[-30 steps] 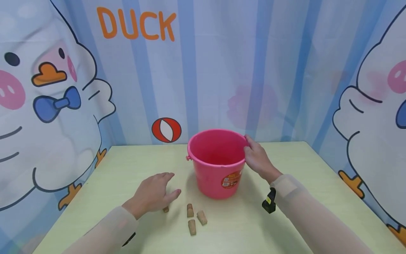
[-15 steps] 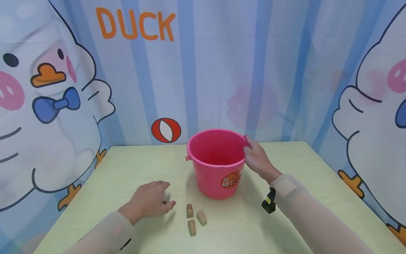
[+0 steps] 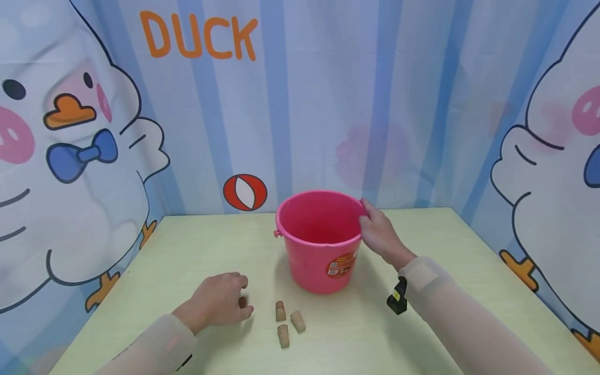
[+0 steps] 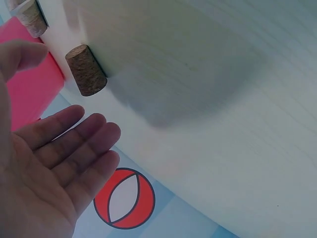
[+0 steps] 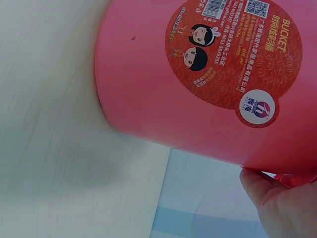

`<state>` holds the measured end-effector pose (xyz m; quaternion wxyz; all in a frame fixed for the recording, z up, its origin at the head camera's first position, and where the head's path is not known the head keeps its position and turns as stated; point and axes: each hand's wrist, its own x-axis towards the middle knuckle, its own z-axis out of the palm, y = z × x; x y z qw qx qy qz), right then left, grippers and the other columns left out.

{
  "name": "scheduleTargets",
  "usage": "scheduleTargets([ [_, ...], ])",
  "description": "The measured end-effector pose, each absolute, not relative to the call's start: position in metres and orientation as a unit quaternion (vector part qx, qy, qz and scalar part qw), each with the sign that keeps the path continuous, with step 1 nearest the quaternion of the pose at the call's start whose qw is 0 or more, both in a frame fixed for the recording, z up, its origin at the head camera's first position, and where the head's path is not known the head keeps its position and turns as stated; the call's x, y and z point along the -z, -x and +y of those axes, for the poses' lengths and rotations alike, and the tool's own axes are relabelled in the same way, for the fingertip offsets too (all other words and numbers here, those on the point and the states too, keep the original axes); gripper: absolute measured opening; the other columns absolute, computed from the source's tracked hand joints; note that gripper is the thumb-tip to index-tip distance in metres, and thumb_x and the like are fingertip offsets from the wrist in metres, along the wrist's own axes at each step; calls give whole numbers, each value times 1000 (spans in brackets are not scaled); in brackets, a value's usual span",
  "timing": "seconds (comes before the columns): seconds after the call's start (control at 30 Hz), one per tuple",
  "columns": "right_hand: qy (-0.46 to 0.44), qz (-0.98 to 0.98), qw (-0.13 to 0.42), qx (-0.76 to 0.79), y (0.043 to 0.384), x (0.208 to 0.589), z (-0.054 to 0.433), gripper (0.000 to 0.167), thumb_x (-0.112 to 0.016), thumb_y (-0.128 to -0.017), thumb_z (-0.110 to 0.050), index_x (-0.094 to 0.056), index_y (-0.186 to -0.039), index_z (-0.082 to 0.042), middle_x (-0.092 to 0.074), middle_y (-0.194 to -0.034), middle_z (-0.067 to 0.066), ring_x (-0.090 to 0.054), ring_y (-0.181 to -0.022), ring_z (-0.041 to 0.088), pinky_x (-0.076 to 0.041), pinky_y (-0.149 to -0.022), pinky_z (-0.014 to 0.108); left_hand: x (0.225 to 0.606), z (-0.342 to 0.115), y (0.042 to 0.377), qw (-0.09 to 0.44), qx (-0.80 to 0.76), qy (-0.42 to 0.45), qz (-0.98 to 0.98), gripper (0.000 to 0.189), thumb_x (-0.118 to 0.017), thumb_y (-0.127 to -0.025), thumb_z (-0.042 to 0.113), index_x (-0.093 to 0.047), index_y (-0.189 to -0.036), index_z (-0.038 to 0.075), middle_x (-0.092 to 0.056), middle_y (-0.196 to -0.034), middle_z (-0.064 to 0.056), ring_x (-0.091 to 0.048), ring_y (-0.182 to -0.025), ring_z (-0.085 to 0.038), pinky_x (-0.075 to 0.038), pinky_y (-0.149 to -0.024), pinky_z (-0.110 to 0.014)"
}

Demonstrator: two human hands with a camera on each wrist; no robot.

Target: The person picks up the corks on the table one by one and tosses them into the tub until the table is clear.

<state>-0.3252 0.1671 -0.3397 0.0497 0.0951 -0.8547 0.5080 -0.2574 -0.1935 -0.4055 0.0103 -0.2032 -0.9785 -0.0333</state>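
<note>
Blue-striped curtain (image 3: 319,104) is hanging behind a pale bench (image 3: 201,239), showing the word DUCK (image 3: 199,36), large white ducks and a red-and-white ball (image 3: 245,192). Over the near left part of the bench, the left hand (image 3: 217,301) is hovering released, its fingers loosely extended and its thumb standing apart from them. Just beyond the fingertips, apart from them, one brown cork (image 4: 86,70) is resting on the bench. Three more corks (image 3: 280,311) are lying close together to the right of that hand. Farther right, the right hand (image 3: 384,232) is grasping the rim of a pink bucket (image 3: 309,268) at its right side. The bucket is standing mouth upward behind the corks, its printed label (image 3: 340,265) facing the near side. Pale sleeves (image 3: 459,312) are covering both forearms, and a black device (image 3: 397,297) is sitting beside the right wrist.
</note>
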Motion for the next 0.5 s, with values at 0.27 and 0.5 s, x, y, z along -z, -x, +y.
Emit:
scheduleTargets([
  [0.27, -93, -854, 48, -510, 325, 340, 167, 61, -30, -109, -17, -8, -164, -3, -22, -168, 17, -26, -153, 38, -32, -117, 53, 407, -193, 259, -3, 43, 208, -977, 24, -80, -80, 30, -65, -85, 12, -60, -82, 0, -53, -73, -17, -55, -73, -42],
  [0.5, -87, -855, 51, -508, 326, 341, 167, 61, -31, -109, -17, -9, -164, -3, -23, -168, 17, -26, -153, 37, -33, -117, 52, 407, -192, 260, -12, 45, 204, -978, 22, -79, -81, 26, -61, -78, 12, -54, -75, 1, -50, -69, -17, -49, -66, -38],
])
